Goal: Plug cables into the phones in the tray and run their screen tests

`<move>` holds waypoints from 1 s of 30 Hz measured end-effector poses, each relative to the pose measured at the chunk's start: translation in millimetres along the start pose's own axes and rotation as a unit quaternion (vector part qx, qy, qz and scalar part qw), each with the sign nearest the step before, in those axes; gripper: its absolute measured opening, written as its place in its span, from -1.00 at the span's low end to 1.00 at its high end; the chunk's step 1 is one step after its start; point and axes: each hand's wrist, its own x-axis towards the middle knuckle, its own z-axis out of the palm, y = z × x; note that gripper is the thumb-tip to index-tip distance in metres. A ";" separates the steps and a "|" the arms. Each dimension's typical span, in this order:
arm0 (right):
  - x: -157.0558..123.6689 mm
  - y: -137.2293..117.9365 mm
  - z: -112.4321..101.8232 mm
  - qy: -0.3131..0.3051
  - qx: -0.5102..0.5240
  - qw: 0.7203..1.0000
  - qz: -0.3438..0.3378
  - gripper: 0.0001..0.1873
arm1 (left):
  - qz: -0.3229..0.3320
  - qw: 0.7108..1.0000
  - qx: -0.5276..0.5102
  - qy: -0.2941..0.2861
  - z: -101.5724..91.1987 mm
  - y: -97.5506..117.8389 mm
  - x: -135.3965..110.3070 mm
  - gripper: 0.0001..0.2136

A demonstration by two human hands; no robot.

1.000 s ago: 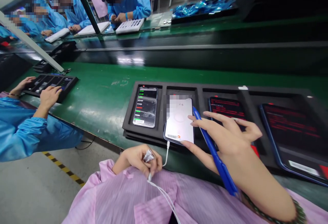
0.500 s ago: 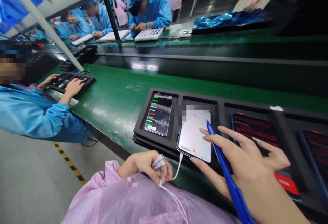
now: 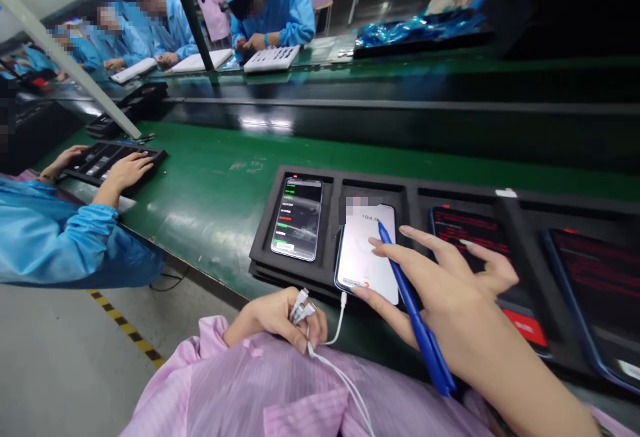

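My right hand holds a blue pen between its fingers, with thumb and forefinger resting on a white-screened phone tilted up in the second slot of a black tray. A white cable is plugged into the phone's near end. My left hand is closed around that cable bundle and its spare plugs, resting on my pink sleeve below the tray. Another phone with a dark lit screen lies flat in the first slot.
Two more phones with red text lie in the tray's right slots. On the left, a person in blue touches another black tray on the green belt. More workers sit across the line with white trays.
My right hand has shifted a little left on the white phone, with the pen tip now over its screen. The screen's reading changed. The view swung slightly; my left hand stayed closed on the cable.
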 end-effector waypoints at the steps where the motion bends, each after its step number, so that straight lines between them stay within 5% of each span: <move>1: 0.1 1.3 0.9 0.002 -0.002 1.000 0.003 -0.61 | 0.004 1.000 -0.003 0.005 0.5 0.8 -0.5 -0.45; 21: -2.5 7.5 3.1 0.015 -0.012 0.999 0.027 -0.62 | 0.013 1.000 0.007 -0.011 0.9 4.2 0.2 -0.46; 30: -0.7 -12.8 4.6 -0.068 0.153 0.985 -0.051 -0.70 | 0.004 1.000 -0.011 0.028 -6.6 -10.3 5.3 -0.37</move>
